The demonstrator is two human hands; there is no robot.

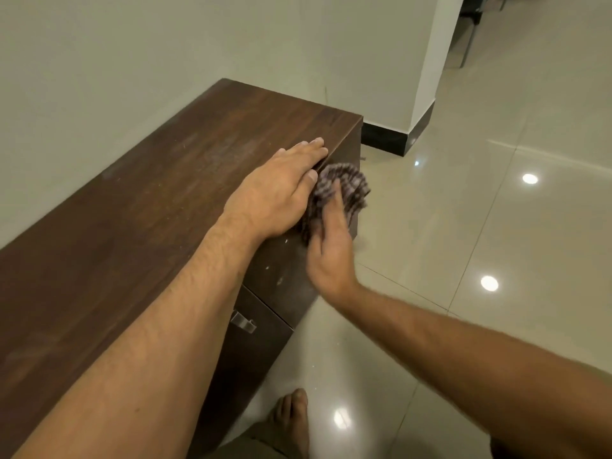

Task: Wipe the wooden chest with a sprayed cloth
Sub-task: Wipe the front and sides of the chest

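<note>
Cloth (344, 187) was pressed by the right hand (329, 250) against the chest (132, 210) front, under the flat, empty left hand (278, 190); the chest's length ran toward the person.

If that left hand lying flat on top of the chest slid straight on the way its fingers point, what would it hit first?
Probably nothing. The left hand points along the wooden chest top toward its far right corner; beyond that edge lies open floor, though depth is hard to judge.

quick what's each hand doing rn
left hand: open, flat on the chest top
right hand: pressing the cloth against the chest front
</note>
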